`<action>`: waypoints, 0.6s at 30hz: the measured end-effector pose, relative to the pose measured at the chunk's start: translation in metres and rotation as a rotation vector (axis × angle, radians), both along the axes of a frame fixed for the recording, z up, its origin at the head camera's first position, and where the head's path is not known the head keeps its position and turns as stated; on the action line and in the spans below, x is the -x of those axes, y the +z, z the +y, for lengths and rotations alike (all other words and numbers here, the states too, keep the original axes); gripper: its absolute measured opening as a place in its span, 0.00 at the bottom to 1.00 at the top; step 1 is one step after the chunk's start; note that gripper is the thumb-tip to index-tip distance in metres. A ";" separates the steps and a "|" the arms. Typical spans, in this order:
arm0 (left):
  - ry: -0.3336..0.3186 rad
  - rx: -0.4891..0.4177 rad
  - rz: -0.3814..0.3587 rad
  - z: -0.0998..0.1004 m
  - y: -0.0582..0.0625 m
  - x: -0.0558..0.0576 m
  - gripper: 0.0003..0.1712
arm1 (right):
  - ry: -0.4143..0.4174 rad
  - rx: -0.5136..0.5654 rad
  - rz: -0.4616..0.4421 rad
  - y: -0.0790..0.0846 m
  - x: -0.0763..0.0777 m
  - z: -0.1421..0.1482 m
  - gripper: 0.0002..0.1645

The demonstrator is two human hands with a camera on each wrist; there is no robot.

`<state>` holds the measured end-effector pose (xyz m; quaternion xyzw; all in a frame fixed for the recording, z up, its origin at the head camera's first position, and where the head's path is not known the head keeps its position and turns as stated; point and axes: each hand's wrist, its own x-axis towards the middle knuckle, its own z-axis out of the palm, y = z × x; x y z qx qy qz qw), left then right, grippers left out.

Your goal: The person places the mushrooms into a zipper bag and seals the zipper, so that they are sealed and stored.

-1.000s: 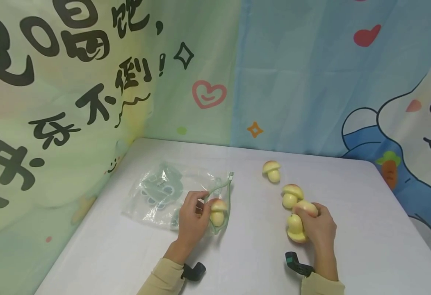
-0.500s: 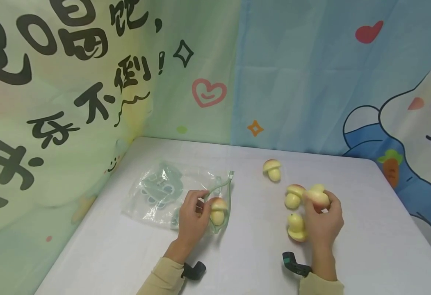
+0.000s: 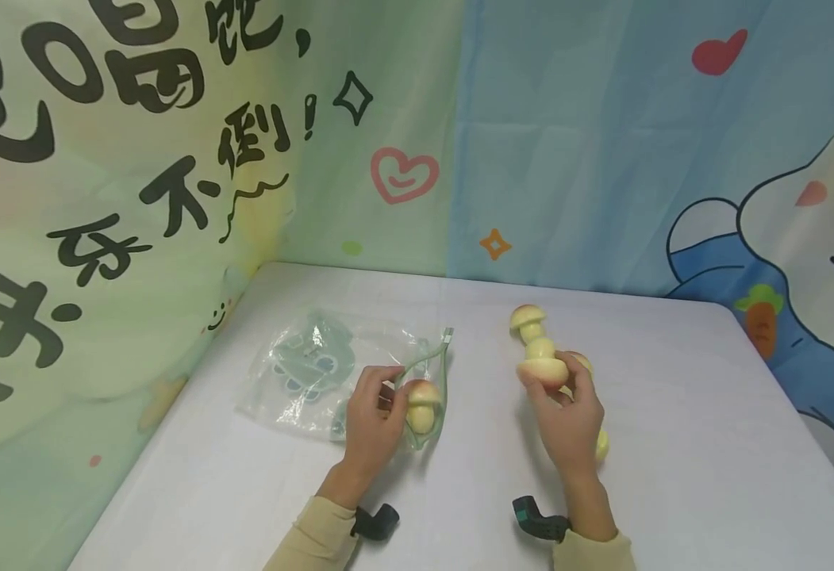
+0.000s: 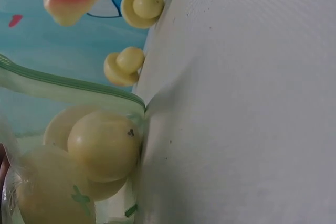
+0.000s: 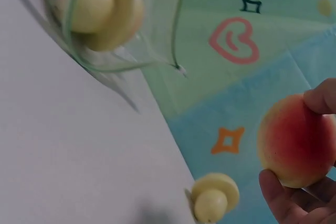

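My left hand [image 3: 372, 420] grips the rim of a clear zip bag [image 3: 377, 341] with green edging, lying on the table with its mouth held apart. Inside the mouth sits a yellow toy mushroom [image 3: 422, 411]; the left wrist view shows another pale round shape [image 4: 52, 187] behind it. My right hand [image 3: 570, 424] pinches a toy mushroom [image 3: 543, 371] by its cap, stem pointing away, above the table. That cap [image 5: 296, 140] looks red in the right wrist view. Partly hidden behind the right hand are two more mushrooms, one beyond it [image 3: 579, 362] and one nearer [image 3: 601, 446].
Another toy mushroom [image 3: 524, 319] stands farther back on the white table [image 3: 702, 444]. Printed curtains [image 3: 559, 159] hang along the back and left edges of the table. A dark wrist camera [image 3: 539, 519] sits on the right wrist, another [image 3: 377, 523] on the left.
My right hand has lifted a mushroom from the group on the right, turned it and carried it left. The left hand and bag stay in place.
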<state>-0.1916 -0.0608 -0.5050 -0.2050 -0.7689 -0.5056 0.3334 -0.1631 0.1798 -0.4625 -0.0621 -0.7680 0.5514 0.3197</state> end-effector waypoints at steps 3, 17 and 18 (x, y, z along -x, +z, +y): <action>0.000 -0.006 0.003 -0.001 0.000 0.000 0.14 | 0.068 -0.047 0.010 -0.002 0.000 -0.016 0.30; 0.000 -0.012 -0.008 -0.002 0.000 0.001 0.14 | 0.362 -0.194 -0.025 -0.055 0.012 -0.052 0.33; -0.002 -0.013 -0.009 -0.002 0.000 0.001 0.14 | 0.374 -0.199 -0.012 -0.056 0.012 -0.054 0.34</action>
